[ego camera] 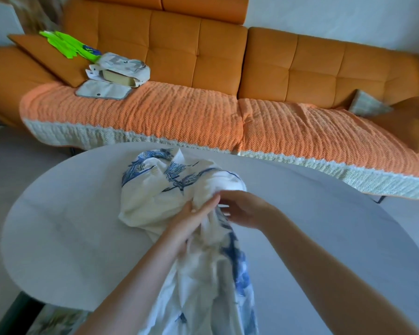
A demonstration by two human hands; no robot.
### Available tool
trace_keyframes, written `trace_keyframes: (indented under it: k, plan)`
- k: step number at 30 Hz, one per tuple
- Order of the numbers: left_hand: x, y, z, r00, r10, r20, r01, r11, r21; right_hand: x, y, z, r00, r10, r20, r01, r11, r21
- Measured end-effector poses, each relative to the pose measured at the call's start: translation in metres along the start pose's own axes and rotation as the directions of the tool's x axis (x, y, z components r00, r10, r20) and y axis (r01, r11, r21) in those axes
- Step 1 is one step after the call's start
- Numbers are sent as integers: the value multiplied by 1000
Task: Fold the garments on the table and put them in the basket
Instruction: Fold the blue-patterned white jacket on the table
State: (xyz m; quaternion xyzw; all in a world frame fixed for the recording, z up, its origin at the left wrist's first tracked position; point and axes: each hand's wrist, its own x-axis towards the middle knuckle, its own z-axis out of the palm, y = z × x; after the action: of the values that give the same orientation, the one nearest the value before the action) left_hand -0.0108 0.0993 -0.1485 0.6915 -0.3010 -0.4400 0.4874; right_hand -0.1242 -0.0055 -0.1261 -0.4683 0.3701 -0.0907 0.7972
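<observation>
I am seeing the garment (pixel 143 201) lying mid-table on the grey table (pixel 58 226). Its long axis is running from 12 to 6 o'clock, with the near end leaving the frame at 6. It is looking white, crumpled and blue-printed. My left hand (pixel 194 213), fingers pressed together, and my right hand (pixel 244 211), fingers curled, are pinching its bunched middle.

Garment (pixel 153 209): lower half blurred, cut by bottom edge. Left hand (pixel 191 221): lower fingers hidden in folds. Sofa (pixel 300 68): right end cropped.
</observation>
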Motion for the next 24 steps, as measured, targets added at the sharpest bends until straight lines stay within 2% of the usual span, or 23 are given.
trace_keyframes:
  k: [2, 5, 7, 8, 10, 11, 13, 15, 17, 18, 19, 21, 22, 24]
  plan:
    - [1, 11, 9, 999, 18, -39, -21, 997, -80, 0, -10, 14, 994, -74, 74, 69, 996, 63]
    - [5, 12, -3, 993, -56, -103, 36, 981, -190, 3, -18, 5, 984, -178, -4, 177, 978, 106]
    - [10, 2, -27, 974, -21, -226, 0, 996, -93, 5, -10, -10, 971, -167, -169, 179, 982, 54]
    - [10, -3, -41, 960, 69, -272, -62, 997, 34, 6, -2, -16, 961, -133, -243, 130, 991, -30]
    - [6, -9, -65, 909, 254, -330, -167, 949, 268, 9, 13, -16, 951, -74, -301, 27, 987, -158]
    - [5, -12, -75, 883, 310, -353, -204, 930, 307, 13, 17, -12, 944, -75, -320, 15, 982, -187]
    - [3, -15, -91, 856, 307, -416, -251, 950, 184, 23, 20, 3, 932, -96, -350, 22, 977, -210]
    - [6, -17, -104, 823, 268, -501, -292, 956, 31, 37, 20, 15, 942, -50, -333, 15, 994, -105]
    - [10, -23, -117, 769, 282, -573, -298, 952, 69, 47, 20, 24, 944, -30, -329, 37, 999, 16]
    - [11, -26, -124, 735, 324, -596, -286, 945, 161, 51, 20, 28, 942, -75, -326, 83, 996, 12]
    - [11, -29, -129, 698, 397, -596, -252, 915, 315, 53, 20, 32, 937, -152, -315, 142, 988, -55]
    - [7, -32, -133, 639, 585, -499, -185, 747, 639, 52, 19, 38, 912, -322, -254, 268, 937, -224]
    - [4, -32, -132, 646, 662, -380, -219, 638, 738, 53, 20, 39, 893, -382, -239, 314, 907, -280]
    - [-1, -29, -124, 741, 669, -67, -361, 480, 800, 54, 23, 39, 854, -430, -293, 297, 865, -405]
